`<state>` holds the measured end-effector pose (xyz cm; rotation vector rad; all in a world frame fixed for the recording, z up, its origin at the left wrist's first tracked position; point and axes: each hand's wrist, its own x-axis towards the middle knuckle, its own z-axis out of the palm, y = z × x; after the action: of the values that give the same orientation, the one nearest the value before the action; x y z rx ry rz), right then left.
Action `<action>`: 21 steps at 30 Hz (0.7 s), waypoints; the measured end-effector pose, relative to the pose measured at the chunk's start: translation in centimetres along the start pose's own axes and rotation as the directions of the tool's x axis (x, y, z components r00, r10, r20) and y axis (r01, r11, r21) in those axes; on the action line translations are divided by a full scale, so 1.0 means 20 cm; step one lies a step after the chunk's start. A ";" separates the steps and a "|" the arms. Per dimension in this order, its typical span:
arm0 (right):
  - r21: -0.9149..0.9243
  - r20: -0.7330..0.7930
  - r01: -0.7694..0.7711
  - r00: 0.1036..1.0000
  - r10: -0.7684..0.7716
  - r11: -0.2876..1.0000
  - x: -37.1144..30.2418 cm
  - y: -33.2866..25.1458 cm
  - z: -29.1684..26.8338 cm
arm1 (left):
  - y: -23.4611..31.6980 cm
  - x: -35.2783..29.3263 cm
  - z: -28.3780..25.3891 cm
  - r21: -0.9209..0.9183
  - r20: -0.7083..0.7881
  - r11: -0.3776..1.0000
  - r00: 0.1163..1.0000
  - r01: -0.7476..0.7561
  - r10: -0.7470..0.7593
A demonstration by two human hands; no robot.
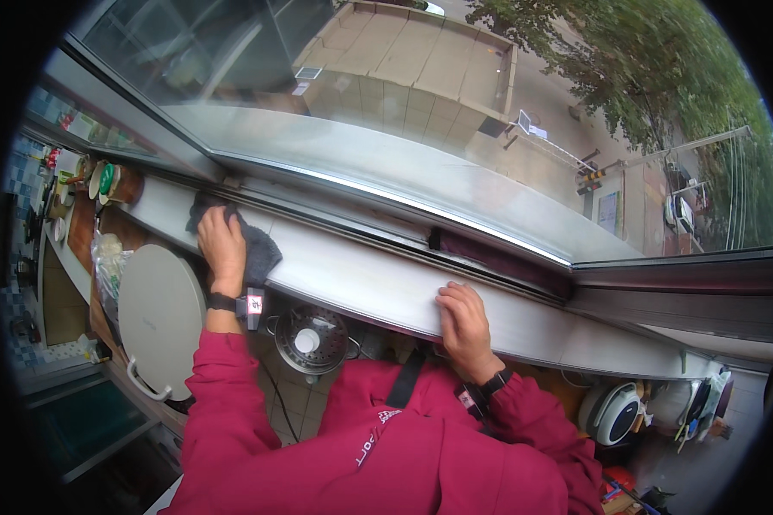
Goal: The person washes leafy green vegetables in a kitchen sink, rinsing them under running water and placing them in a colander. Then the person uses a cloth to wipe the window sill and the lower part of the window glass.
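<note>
A dark grey cloth [262, 251] lies bunched on the white windowsill [361, 287], toward its left end. My left hand [221, 245] presses down on it with the fingers bent into the fabric, and part of the cloth spreads out to the right of the hand. Farther right, my right hand [465, 330] rests on the near edge of the sill. Its fingers lie bent on the white surface with nothing in them. Just beyond both hands runs the window track [352, 230], dark along its groove.
Glass panes stand beyond the sill, with a flat roof and trees outside. Below the sill are a steel steamer pot [311, 337], a round grey lid-like board [161, 313] with a handle, and a white round appliance [611, 412]. Brown and green containers [116, 183] stand at the sill's left end.
</note>
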<state>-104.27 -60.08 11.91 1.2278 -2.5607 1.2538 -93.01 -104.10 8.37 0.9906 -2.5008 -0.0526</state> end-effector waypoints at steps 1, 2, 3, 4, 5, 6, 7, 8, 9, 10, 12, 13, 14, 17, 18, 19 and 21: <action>-0.007 -0.001 0.010 1.000 -0.010 1.000 0.00 0.00 0.00 | 0.10 -0.04 -0.05 -0.073 -0.015 0.996 0.998 -0.058 0.057; -0.011 -0.001 0.012 1.000 -0.012 1.000 0.00 0.00 0.00 | 0.20 -0.07 -0.08 -0.167 -0.051 0.982 0.996 -0.085 0.078; -0.012 0.000 0.006 1.000 -0.006 1.000 -0.01 0.00 0.00 | 0.30 -0.10 -0.12 -0.220 -0.089 0.971 0.993 -0.089 0.071; -0.012 -0.010 0.019 1.000 -0.019 1.000 -0.01 0.01 0.00 | 0.39 -0.14 -0.16 -0.242 -0.127 0.961 0.986 -0.136 0.107; -0.013 -0.016 0.020 1.000 -0.020 1.000 -0.01 0.01 0.00 | 0.47 -0.17 -0.20 -0.262 -0.166 0.948 0.976 -0.181 0.141; -0.012 -0.021 0.020 1.000 -0.020 1.000 -0.01 0.01 0.00 | 0.55 -0.20 -0.23 -0.352 -0.143 0.920 0.982 -0.170 0.126; -0.011 -0.024 0.024 0.999 -0.024 1.000 -0.01 0.01 0.00 | 0.63 -0.23 -0.26 -0.438 -0.119 0.886 0.987 -0.149 0.108; -0.008 -0.029 0.026 0.999 -0.026 1.000 -0.02 0.01 0.00 | 0.69 -0.26 -0.29 -0.542 -0.092 0.828 0.990 -0.141 0.109; -0.002 -0.039 0.021 0.999 -0.021 1.000 -0.02 0.01 0.00 | 0.75 -0.28 -0.32 -0.609 -0.045 0.781 0.989 -0.137 0.139; -0.002 -0.041 0.024 0.999 -0.024 1.000 -0.02 0.01 0.00 | 0.79 -0.30 -0.34 -0.637 0.007 0.752 0.974 -0.171 0.227; 0.012 -0.044 0.010 0.999 -0.009 1.000 -0.02 0.01 0.00 | 0.85 -0.33 -0.38 -0.756 0.140 0.648 0.947 -0.088 0.291; 0.008 -0.055 0.016 0.998 -0.015 1.000 -0.03 0.01 0.00 | 0.86 -0.32 -0.38 -0.752 0.123 0.655 0.961 -0.074 0.249; 0.010 -0.060 0.010 0.998 -0.009 1.000 -0.02 0.01 0.00 | 0.85 -0.30 -0.38 -0.752 0.101 0.656 0.973 -0.061 0.206; 0.011 -0.066 0.002 0.998 -0.001 1.000 -0.02 0.00 0.00 | 0.79 -0.22 -0.35 -0.661 0.055 0.746 0.986 -0.084 0.160; 0.011 -0.067 -0.012 0.998 0.013 1.000 -0.02 0.00 0.00 | 0.77 -0.20 -0.34 -0.635 0.083 0.768 0.982 -0.079 0.169; 0.009 -0.070 -0.004 0.998 0.005 1.000 -0.01 0.00 0.00 | 0.76 -0.19 -0.33 -0.610 0.112 0.789 0.978 -0.072 0.177; 0.012 -0.076 -0.017 0.997 0.018 1.000 -0.01 0.00 0.00 | 0.75 -0.19 -0.31 -0.576 0.151 0.817 0.979 -0.024 0.135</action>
<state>-104.03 -60.02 11.84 1.1392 -2.5194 1.2946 -97.62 -89.67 15.29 0.6410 -2.4386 -0.8593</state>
